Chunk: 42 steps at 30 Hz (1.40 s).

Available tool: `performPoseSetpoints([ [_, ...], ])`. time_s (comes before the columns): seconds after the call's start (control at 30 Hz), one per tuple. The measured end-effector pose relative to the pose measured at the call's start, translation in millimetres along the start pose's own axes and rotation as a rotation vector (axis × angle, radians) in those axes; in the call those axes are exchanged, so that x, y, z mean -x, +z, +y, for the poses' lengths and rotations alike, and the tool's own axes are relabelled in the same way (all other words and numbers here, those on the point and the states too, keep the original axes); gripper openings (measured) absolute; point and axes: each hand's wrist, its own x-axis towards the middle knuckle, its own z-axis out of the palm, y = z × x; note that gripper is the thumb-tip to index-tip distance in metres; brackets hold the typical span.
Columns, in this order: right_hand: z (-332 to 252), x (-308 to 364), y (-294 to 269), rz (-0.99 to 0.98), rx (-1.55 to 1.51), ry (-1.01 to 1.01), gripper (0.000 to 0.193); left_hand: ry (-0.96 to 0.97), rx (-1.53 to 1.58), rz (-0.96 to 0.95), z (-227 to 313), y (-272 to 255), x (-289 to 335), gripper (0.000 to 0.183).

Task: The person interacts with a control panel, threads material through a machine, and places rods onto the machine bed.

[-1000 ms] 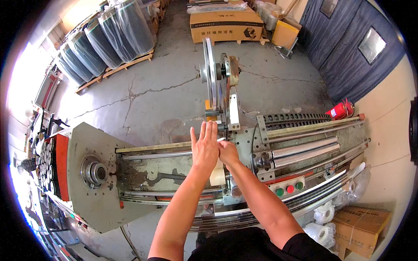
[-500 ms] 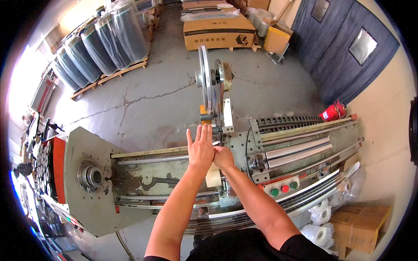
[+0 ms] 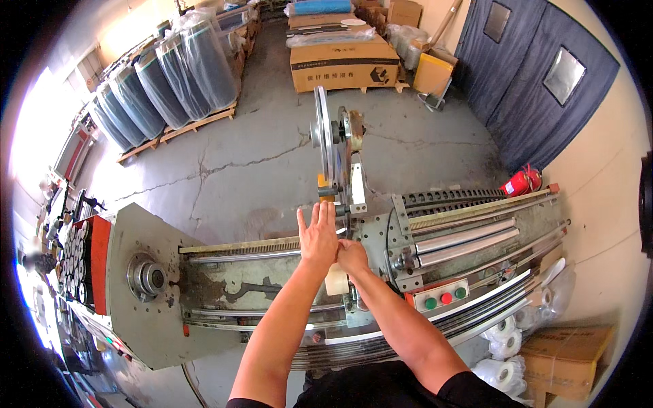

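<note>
My left hand (image 3: 317, 236) lies over the carriage in the middle of a long grey-green machine (image 3: 160, 299), its fingers stretched forward, thumb side hidden by the right hand. Pressed against its right side is my right hand (image 3: 352, 257), fingers curled closed; what they hold, if anything, is hidden. Below both hands a cream-coloured strip (image 3: 336, 281) hangs down. Just past the left fingertips are a dark roller (image 3: 328, 192) and a yellow part (image 3: 323, 181). Farther out stands an upright, thin-rimmed reel (image 3: 324, 132) on the machine's arm.
Left of my hands sits a round chuck (image 3: 147, 279). To the right are two shiny rollers (image 3: 466, 241) and a button box (image 3: 441, 298) with green and red buttons. Red extinguishers (image 3: 522, 181) stand at the far right. Beyond are wrapped rolls (image 3: 160, 85) and a cardboard box (image 3: 345, 66).
The whole view has shifted slightly, so the scene sits a little lower. Both hands keep nearly the same place on the machine, the left fingers slightly more spread.
</note>
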Motion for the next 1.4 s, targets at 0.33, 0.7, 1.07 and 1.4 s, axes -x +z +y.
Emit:
performPoseSetpoints([
  [0.33, 18, 2, 2, -0.031, -0.11, 0.027, 0.023, 0.008, 0.008, -0.016, 2, 5, 0, 0.073],
  [0.7, -2, 29, -5, -0.028, -0.203, 0.085, 0.029, -0.008, -0.025, -0.017, 4, 11, 2, 0.071],
  [1.07, 0, 35, -8, -0.014, -0.12, 0.031, 0.033, -0.004, -0.023, 0.009, 5, 17, 4, 0.067],
  [1.4, -4, 50, -11, -0.028, -0.066, 0.056, 0.031, 0.003, -0.019, 0.014, 4, 24, 5, 0.069],
])
